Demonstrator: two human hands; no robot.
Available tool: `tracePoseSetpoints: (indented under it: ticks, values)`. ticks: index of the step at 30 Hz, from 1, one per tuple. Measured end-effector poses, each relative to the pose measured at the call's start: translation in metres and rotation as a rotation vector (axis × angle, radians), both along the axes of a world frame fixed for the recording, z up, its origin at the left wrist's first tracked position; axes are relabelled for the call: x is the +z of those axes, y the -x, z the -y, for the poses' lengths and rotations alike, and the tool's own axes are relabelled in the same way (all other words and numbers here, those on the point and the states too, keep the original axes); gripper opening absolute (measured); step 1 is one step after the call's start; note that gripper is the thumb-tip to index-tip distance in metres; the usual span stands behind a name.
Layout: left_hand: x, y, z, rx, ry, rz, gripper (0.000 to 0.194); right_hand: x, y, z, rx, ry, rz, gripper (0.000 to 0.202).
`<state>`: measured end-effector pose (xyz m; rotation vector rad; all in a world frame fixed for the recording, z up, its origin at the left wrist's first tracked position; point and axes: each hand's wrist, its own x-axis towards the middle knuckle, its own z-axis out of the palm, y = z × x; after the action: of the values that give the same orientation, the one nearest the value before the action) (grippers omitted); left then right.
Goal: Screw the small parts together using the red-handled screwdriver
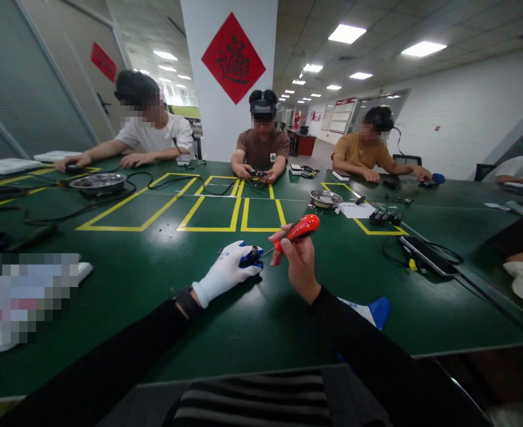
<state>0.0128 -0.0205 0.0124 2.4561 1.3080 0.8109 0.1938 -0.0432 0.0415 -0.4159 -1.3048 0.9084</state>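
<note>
My left hand (231,270), in a white glove with blue fingertips, grips a small black part (251,255) with a round, knob-like top, just above the green table (163,347). Bare, my right hand (300,261) holds a screwdriver (300,229) by its red and black handle. The screwdriver's shaft slants down and left, its tip reaching the black part; whether it sits in a screw I cannot tell. Under my right forearm lies a white and blue glove (372,311), partly hidden by the sleeve.
Yellow tape outlines (208,229) mark the table. Metal bowls (326,198) stand farther back, and several black parts (385,217) lie beside a white paper (356,210). To the right rests a black device (428,255) with cables. Co-workers (261,145) sit across the table.
</note>
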Motion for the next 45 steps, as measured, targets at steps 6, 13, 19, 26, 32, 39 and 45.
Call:
tracePoseSetpoints:
  ticks: [6, 13, 19, 26, 32, 39, 45]
  values:
    - [0.006, 0.001, 0.003, -0.033, -0.014, 0.025, 0.034, -0.001, -0.002, 0.000, 0.001, -0.014, 0.007, 0.018]
    - [0.006, -0.001, 0.003, -0.011, 0.007, 0.034, 0.030, 0.002, 0.002, 0.003, -0.022, 0.007, -0.015, 0.018]
    - [0.004, -0.001, 0.005, -0.025, 0.002, 0.060, 0.027, 0.006, 0.001, 0.002, -0.070, 0.051, 0.045, 0.018]
    - [0.003, 0.000, 0.009, 0.007, -0.010, 0.070, 0.027, 0.008, -0.001, -0.008, -0.165, -0.101, 0.146, 0.020]
    - [0.002, 0.001, 0.008, 0.020, -0.039, 0.073, 0.024, 0.006, -0.003, -0.017, 0.133, 0.108, 0.031, 0.025]
    - [-0.001, 0.001, 0.008, 0.046, -0.054, 0.068, 0.025, -0.001, -0.006, -0.017, 0.062, 0.051, 0.041, 0.028]
    - [-0.002, 0.001, 0.008, 0.042, -0.044, 0.079, 0.029, -0.004, -0.001, -0.012, -0.161, -0.044, 0.058, 0.029]
